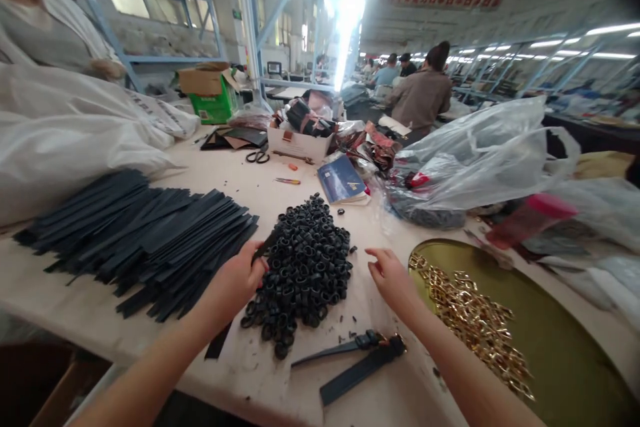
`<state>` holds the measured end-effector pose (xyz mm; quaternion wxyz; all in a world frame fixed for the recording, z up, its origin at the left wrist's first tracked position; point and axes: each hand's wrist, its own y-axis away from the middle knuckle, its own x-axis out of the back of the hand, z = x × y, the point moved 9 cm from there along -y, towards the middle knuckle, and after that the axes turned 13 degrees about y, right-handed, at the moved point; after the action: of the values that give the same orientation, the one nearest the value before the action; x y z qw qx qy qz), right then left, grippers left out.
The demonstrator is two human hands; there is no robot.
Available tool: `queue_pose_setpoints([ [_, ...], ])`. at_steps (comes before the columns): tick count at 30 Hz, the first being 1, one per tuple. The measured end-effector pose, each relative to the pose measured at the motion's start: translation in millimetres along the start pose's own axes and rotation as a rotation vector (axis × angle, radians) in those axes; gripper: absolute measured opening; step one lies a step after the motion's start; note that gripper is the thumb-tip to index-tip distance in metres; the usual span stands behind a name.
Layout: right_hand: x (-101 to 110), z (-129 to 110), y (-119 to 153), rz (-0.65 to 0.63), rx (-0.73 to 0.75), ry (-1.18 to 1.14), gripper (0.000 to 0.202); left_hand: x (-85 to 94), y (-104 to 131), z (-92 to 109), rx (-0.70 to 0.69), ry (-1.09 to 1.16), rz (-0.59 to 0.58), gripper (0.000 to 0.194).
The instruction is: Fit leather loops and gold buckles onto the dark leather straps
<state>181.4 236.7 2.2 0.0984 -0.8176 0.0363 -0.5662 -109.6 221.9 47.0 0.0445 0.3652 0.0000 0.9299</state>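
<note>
The left hand (251,268) maintains a closed grip on a dark strip (267,245), which is angled over the left edge of the pile of black loops (305,260). The right hand (387,273) has its grip open, with fingers extended and nothing held; it is positioned above the tabletop (270,183), between the pile of black loops and the round tray (555,333). Gold-coloured metal fittings (475,313) lie in a heap inside the tray.

The flat dark strips (150,233) are stacked to the left of the pile of black loops. A short strap (357,373) and a narrower strap (335,350) lie on the near side, below the right hand, their fitted ends close together.

On the far side of the pile of black loops are a blue booklet (343,180), a cutter (288,181) and scissors (257,157). An open box (300,145) with mixed contents stands behind the booklet. A clear plastic bag (475,153) rests to the right of the booklet, and a pink container (533,219) lies tilted beyond the tray
</note>
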Motion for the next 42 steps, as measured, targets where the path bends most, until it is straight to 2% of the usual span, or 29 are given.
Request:
queue_pose_setpoints([
  [4, -21.2, -3.7, -40.8, -0.063, 0.04, -0.021, 0.025, -25.8, 22.5, 20.4, -0.001, 0.379, -0.139, 0.034],
  [8, -28.5, 1.7, -43.7, -0.106, 0.007, -0.085, 0.008, -78.0, 52.2, 19.1, 0.266, 0.677, -0.36, 0.028],
  [10, -24.0, 6.8, -30.6, -0.114, -0.045, -0.13, 0.005, -98.7, 66.0, 24.1, 0.36, 0.877, -0.407, 0.019],
  [13, -12.4, 3.4, 4.1, -0.15, -0.11, -0.227, 0.018, -117.8, 81.6, 37.3, 0.428, 1.108, -0.429, 0.014],
  [15, -7.2, -7.9, 34.0, -0.218, -0.167, -0.44, 0.025, -126.0, 92.1, 47.6, 0.466, 1.176, -0.463, 0.015],
  [16, -6.9, -15.5, 49.8, -0.265, -0.219, -0.639, 0.026, -129.0, 97.5, 53.0, 0.482, 1.195, -0.481, 0.016],
  [19, -3.6, -41.4, 90.2, -0.339, -0.358, -1.152, 0.025, -134.5, 112.3, 67.6, 0.49, 1.205, -0.525, 0.018],
  [22, 2.2, -57.8, 112.7, -0.315, -0.394, -1.359, 0.025, -138.1, 121.5, 70.8, 0.453, 1.121, -0.503, 0.018],
  [30, -0.3, -61.5, 133.9, -0.197, -0.412, -1.223, 0.027, -140.2, 130.1, 61.0, 0.178, 0.758, -0.363, 0.02],
  [36, 2.8, -76.9, 148.6, -0.228, -0.398, -1.516, 0.027, -145.3, 142.0, 58.1, 0.239, 0.703, -0.419, 0.026],
  [39, 8.2, -81.0, 155.1, -0.235, -0.341, -1.542, 0.026, -133.3, 141.7, 65.1, 0.142, 0.566, -0.396, 0.026],
  [42, 10.4, -82.5, 160.5, -0.261, -0.31, -1.517, 0.025, -116.5, 141.2, 80.9, -0.044, 0.384, -0.368, 0.025],
])
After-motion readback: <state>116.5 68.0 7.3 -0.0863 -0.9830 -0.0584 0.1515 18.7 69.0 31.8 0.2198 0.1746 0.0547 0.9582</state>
